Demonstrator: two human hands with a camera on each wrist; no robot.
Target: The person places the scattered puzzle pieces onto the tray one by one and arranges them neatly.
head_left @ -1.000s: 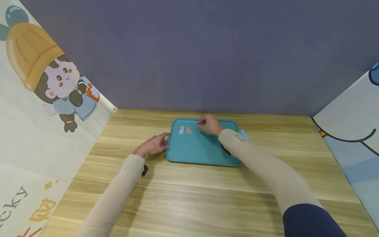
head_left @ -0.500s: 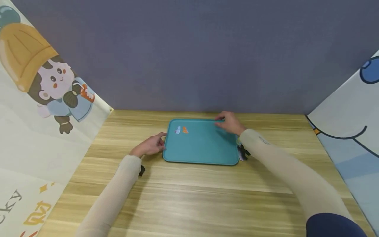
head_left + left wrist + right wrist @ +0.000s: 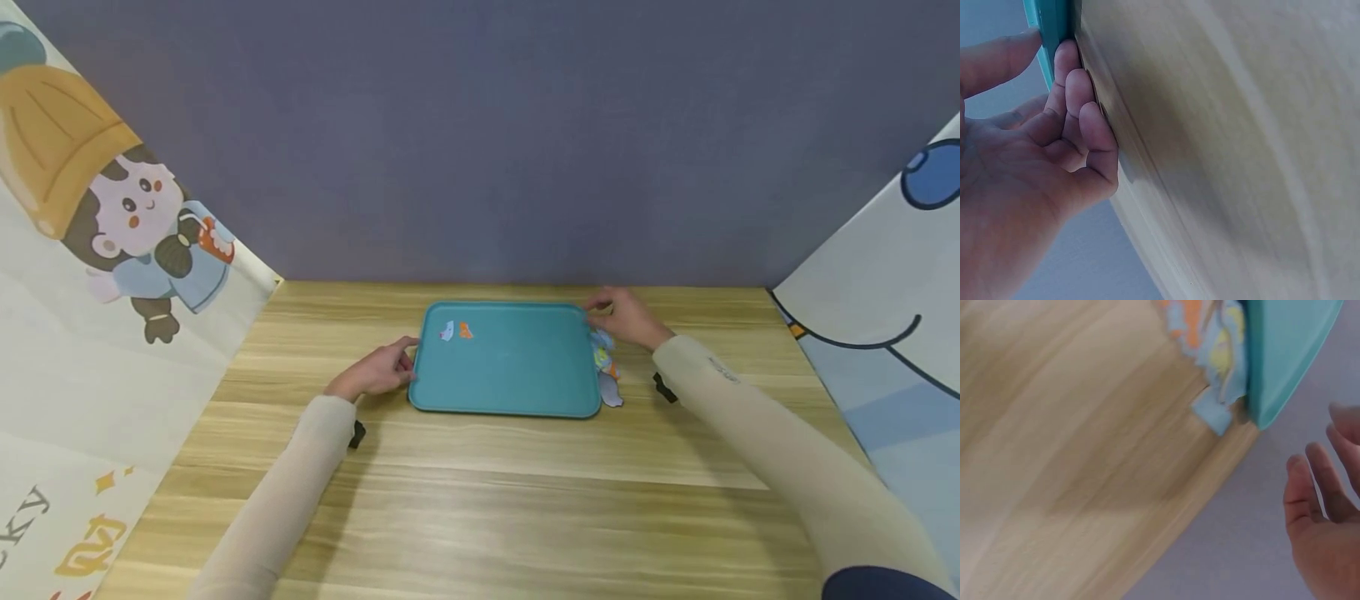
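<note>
A teal tray [image 3: 506, 367] lies flat on the table. My left hand [image 3: 380, 368] holds its left rim; in the left wrist view the thumb [image 3: 1019, 53] is at the rim and the curled fingers [image 3: 1079, 94] are low against the tabletop. Toward the tray's far left corner lie two small flat cutouts, a whitish-blue piece [image 3: 447, 331] and an orange piece [image 3: 465, 330]. My right hand [image 3: 626, 315] hovers at the far right corner, its fingers [image 3: 1322, 469] loosely bent and holding nothing. A cluster of colourful flat cutouts [image 3: 605, 362] sits against the tray's right edge.
The wood-grain table [image 3: 480, 500] ends at a grey-purple wall [image 3: 480, 142] behind the tray. Printed cartoon panels, the left panel [image 3: 75, 400] and the right panel [image 3: 877, 325], flank it. A black strap piece [image 3: 664, 388] is at my right wrist.
My right hand has moved rightward from over the tray's far middle to its far right corner, uncovering the cutouts by the right edge. My left hand stays at the left rim.
</note>
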